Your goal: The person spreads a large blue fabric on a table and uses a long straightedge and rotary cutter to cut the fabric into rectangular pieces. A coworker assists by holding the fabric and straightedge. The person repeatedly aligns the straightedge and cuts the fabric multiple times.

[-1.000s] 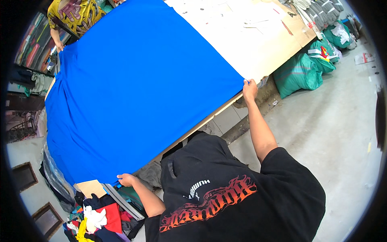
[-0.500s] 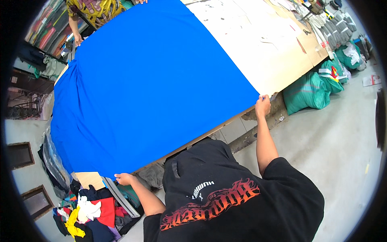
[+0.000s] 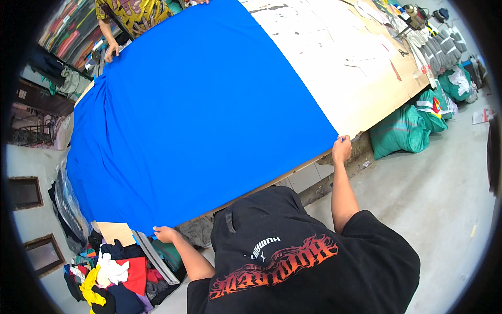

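Observation:
A wide sheet of bright blue fabric (image 3: pixel 209 115) lies over the table, smooth in the middle and creased along its left side. My right hand (image 3: pixel 342 148) is closed on its near right corner, at the table's front edge. Farther left, my left hand (image 3: pixel 165 234) pinches the fabric's near edge. Both my arms are spread wide. Across the table, a co-worker's hand (image 3: pixel 112 51) rests at the far left edge of the fabric, and the other hand touches its far edge at the top of the view.
Pale paper with dark marks (image 3: pixel 334 57) covers the table's right part, with scissors (image 3: pixel 403 53) on it. Green sacks (image 3: pixel 400 133) stand on the floor at right. A heap of mixed cloth (image 3: pixel 123 275) lies at lower left. Grey rolled bundles (image 3: pixel 442 52) sit far right.
The view has shifted slightly, so the table and sacks appear a little lower and farther right. Both my hands keep their hold on the fabric's near edge.

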The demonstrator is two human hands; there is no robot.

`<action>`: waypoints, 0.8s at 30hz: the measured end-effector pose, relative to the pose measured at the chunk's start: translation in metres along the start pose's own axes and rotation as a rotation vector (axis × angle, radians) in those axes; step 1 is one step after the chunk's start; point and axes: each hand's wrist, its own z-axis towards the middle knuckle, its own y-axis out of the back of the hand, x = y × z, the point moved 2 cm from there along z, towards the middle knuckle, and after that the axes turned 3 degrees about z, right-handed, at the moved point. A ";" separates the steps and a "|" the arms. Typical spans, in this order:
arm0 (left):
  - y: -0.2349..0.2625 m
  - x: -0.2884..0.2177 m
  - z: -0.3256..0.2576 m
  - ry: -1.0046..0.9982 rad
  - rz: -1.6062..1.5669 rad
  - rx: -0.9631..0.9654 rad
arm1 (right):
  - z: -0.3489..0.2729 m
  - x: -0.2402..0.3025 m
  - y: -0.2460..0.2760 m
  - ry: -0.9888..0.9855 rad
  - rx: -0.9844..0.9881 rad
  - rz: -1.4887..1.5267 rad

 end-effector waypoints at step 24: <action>-0.008 -0.147 -0.177 -0.934 0.190 0.312 | -0.086 0.075 -0.064 0.362 0.108 -0.205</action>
